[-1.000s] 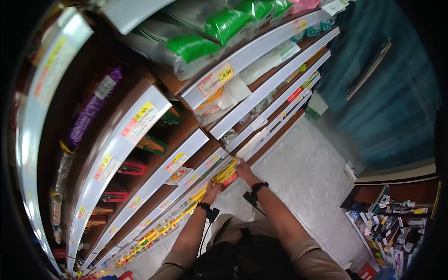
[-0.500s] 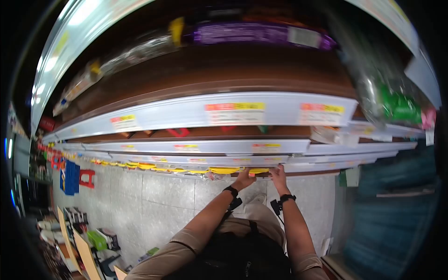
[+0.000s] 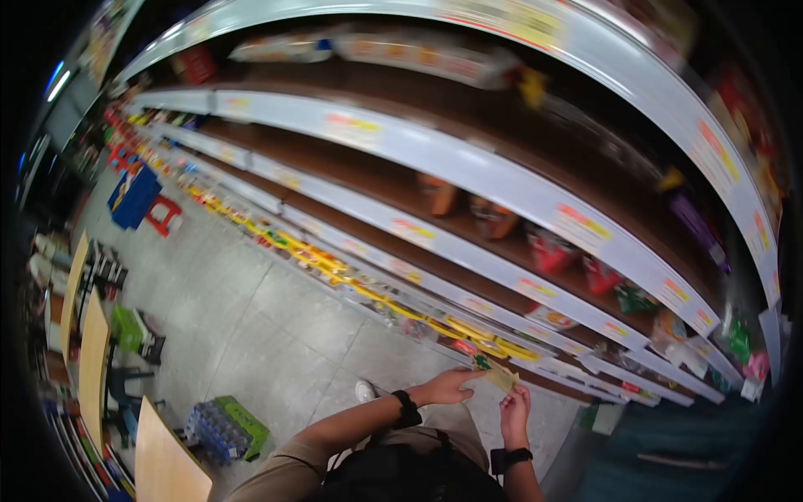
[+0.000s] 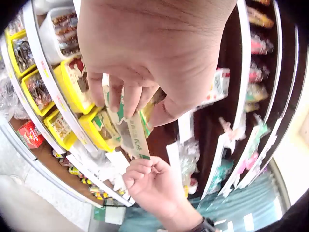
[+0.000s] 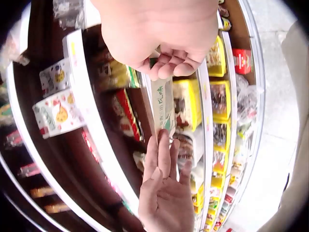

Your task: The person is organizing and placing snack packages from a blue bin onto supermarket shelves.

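Note:
A slim pale packet with green print (image 3: 500,374) (image 4: 131,133) (image 5: 162,104) is stretched between the two hands, in front of the lower shelves. My right hand (image 3: 514,412) (image 4: 157,188) (image 5: 161,36) pinches one end of it, its fingers curled. At the other end, my left hand (image 3: 445,387) (image 4: 154,53) (image 5: 166,198) touches the packet with its fingertips, the fingers mostly straight. Yellow bins with packaged goods (image 4: 72,87) (image 5: 187,104) line the shelf right behind the packet.
Long shelves with white price rails (image 3: 393,226) run across the head view. On the floor stand a blue crate (image 3: 134,199), a red stool (image 3: 164,215) and wrapped bottles (image 3: 222,431). A teal curtain (image 3: 669,456) hangs at lower right.
The head view has swung left along the shelves. Both hands have moved from the low yellow-edged shelf, and the pale packet now shows between them, with the right hand pinching it.

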The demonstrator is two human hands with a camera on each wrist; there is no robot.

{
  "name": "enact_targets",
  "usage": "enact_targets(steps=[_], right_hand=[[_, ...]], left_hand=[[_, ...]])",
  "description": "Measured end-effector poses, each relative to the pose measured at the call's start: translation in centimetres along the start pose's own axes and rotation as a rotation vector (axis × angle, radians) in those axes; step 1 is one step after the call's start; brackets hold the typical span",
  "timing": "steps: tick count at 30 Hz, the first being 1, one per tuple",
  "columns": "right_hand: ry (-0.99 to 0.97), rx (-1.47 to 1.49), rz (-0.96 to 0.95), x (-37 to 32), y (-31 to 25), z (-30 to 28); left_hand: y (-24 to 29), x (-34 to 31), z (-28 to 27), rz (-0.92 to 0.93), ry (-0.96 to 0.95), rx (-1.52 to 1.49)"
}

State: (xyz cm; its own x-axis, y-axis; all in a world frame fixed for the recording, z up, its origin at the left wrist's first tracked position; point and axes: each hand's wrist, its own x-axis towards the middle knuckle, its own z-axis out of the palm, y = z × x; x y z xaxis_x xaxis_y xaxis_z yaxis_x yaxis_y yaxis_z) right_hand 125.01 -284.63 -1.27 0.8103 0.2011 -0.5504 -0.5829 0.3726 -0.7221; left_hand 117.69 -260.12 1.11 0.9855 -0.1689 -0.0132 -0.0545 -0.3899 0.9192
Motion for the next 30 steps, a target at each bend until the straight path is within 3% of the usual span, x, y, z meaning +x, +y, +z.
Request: enact_targets(steps=[3,5,6,8,10,13,14,16,18,20,22,24,25,30], right_hand=[[-0.1,0.008,0.102,-3.6,4.4,7.1],[-0.156,-0.007,0.154,-5.9,7.6,12.3],[-0.215,-0.063,0.17,-6.5,9.7,14.5],[-0.294,-0.149,0.188,-8.4,13.3,19.1],[-0.386,-0.164,0.338,-10.4,16.8,24.2],[-0.527,-0.178,0.469,-13.3,21.1,30.0],[-0.518,-0.195,0.482,-14.4,22.4,31.5],[-0.572,-0.32,0.514,-16.3,23.9,35.5],[-0.66,-0.393,0.529,-17.2,25.4,38.4],[-0.858,-0.742,0.478,-16.7,27.1,41.2],[-0.896,-0.907,0.483,-16.4,29.3,43.4],[-0.99,-1.083,0.335,-15.3,32.0,46.8],[-1.058,-1.064,0.219,-15.4,32.9,49.8],[-1.26,-1.018,0.118,-11.7,41.2,63.8]], left_hand=[[-0.5,-8.6,-4.5,-0.107,0.049,-0.146],[-1.2,-14.9,-7.8,-0.048,0.27,-0.377],[-1.8,-18.3,-9.4,-0.048,0.298,-0.378],[-3.1,-25.4,-12.2,-0.21,0.534,-0.264],[-4.5,-31.9,-14.3,-0.238,0.725,-0.182],[-6.0,-40.2,-16.5,-0.325,0.785,-0.043],[-6.2,-42.0,-16.8,-0.338,0.791,-0.061],[-6.2,-44.9,-18.4,-0.375,0.979,-0.105],[-7.9,-47.3,-19.2,-0.434,1.0,-0.19],[-11.0,-49.3,-19.9,-0.475,1.12,-0.583],[-10.8,-50.9,-22.3,-0.446,1.202,-0.639],[-12.5,-52.7,-25.8,-0.504,1.216,-0.481],[-13.8,-53.6,-27.6,-0.532,1.203,-0.499],[-15.2,-58.1,-39.3,-0.552,1.347,-0.551]])
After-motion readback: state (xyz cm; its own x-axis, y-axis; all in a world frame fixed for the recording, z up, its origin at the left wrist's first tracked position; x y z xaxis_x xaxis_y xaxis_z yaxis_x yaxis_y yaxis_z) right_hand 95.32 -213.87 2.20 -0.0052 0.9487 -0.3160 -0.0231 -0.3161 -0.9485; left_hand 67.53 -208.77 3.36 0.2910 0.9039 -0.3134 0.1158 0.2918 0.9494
